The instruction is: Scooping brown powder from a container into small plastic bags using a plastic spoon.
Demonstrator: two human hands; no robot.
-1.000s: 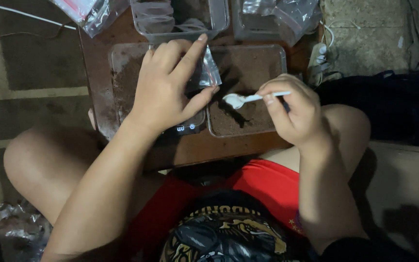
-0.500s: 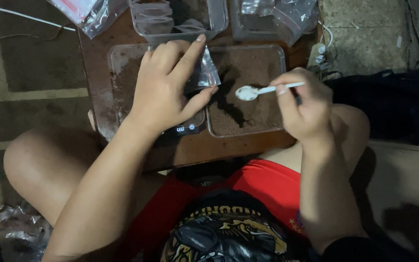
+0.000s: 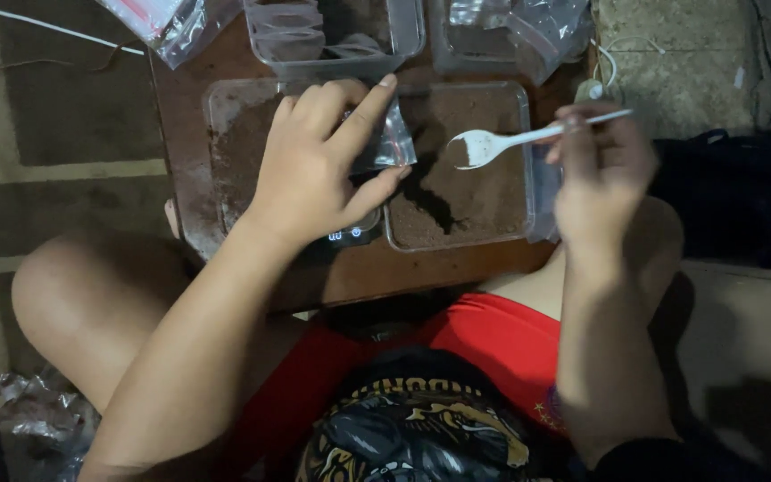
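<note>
My left hand [image 3: 319, 165] pinches a small clear plastic bag [image 3: 387, 143] that rests on a small digital scale [image 3: 350, 234] between two trays. My right hand [image 3: 601, 174] holds a white plastic spoon [image 3: 510, 141] by its handle, bowl pointing left and lifted above a clear tray of brown powder [image 3: 457, 170]. A second clear tray with brown powder [image 3: 229, 152] lies under my left hand, partly hidden.
The trays sit on a small brown wooden table [image 3: 180, 107] over my lap. Clear containers [image 3: 332, 31] and plastic bags [image 3: 528, 27] crowd the table's far edge. More bags lie at top left [image 3: 158, 22] and by my knee [image 3: 37, 419]. A patterned carpet [image 3: 37, 134] covers the floor.
My right hand has lifted the spoon out of the right tray and moved it up and to the right. My left hand has stayed on the small bag.
</note>
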